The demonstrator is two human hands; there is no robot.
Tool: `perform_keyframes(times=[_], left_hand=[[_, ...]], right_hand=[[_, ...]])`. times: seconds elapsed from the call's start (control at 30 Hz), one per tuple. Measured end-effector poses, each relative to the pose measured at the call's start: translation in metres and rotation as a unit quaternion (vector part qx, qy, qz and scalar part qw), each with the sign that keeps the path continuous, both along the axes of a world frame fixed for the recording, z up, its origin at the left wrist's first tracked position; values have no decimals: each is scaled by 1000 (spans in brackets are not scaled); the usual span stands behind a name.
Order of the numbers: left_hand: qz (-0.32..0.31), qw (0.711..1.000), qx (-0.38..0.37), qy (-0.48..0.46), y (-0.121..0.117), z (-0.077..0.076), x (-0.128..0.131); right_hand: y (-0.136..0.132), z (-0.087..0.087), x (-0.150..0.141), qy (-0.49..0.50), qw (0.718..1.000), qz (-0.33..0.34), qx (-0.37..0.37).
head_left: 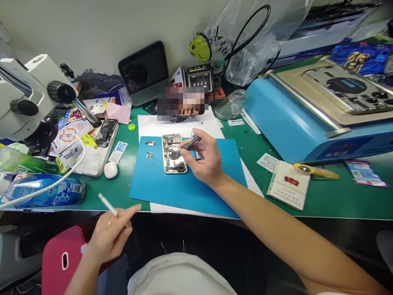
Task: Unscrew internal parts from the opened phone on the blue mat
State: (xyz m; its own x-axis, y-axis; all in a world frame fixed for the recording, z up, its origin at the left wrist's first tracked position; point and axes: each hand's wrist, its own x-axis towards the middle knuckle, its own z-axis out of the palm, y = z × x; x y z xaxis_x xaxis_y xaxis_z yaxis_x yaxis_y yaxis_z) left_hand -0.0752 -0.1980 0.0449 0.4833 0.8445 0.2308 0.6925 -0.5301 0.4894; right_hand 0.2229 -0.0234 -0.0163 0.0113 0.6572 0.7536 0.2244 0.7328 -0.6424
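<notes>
Over the opened phone (pixel 177 165), my right hand (pixel 208 162) pinches a dark small screwdriver (pixel 192 142), its tip end pointing down at the phone's inner parts. Whether the tip touches them I cannot tell. The phone lies upright on a blue mat (pixel 144 184). Left of it sit a small metal bracket (pixel 150 143) and another small part (pixel 149 155). A blue object (pixel 198 155) shows partly behind my right fingers. My left hand (pixel 112 233), near the table's front edge, holds a cigarette (pixel 107 204) between its fingers.
A microscope (pixel 39 98) and a blue bottle (pixel 46 190) stand or lie at left, beside a white case (pixel 111 170). A glass jar (pixel 231 104) is behind the mat. At right are a blue machine (pixel 273 127) and a cigarette pack (pixel 288 185).
</notes>
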Motion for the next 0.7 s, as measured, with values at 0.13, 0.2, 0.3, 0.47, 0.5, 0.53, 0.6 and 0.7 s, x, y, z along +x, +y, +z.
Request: perform_keyframes(times=[0.13, 0.2, 0.3, 0.47, 0.5, 0.53, 0.6, 0.7], left_hand=[[93, 993, 14, -76, -73, -51, -13], [156, 982, -1, -111, -106, -82, -19], [285, 940, -53, -180, -152, -131, -31], [517, 807, -194, -208, -192, -196, -48], [531, 798, -203, -202, -195, -205, -50], [543, 789, -210, -194, -196, -212, -53], [569, 771, -224, -176, -199, -226, -58], [600, 748, -247, -139, -205, -243, -65]], right_hand=[[-3, 3, 0, -9, 1000, 21, 9], [-4, 4, 0, -15, 1000, 22, 5], [-4, 3, 0, -21, 1000, 17, -11], [-4, 1, -1, -14, 1000, 13, -18], [-4, 1, 0, -11, 1000, 13, -18], [-4, 1, 0, -9, 1000, 15, -17], [-4, 1, 0, -6, 1000, 19, -17], [-4, 2, 0, -6, 1000, 18, -17]])
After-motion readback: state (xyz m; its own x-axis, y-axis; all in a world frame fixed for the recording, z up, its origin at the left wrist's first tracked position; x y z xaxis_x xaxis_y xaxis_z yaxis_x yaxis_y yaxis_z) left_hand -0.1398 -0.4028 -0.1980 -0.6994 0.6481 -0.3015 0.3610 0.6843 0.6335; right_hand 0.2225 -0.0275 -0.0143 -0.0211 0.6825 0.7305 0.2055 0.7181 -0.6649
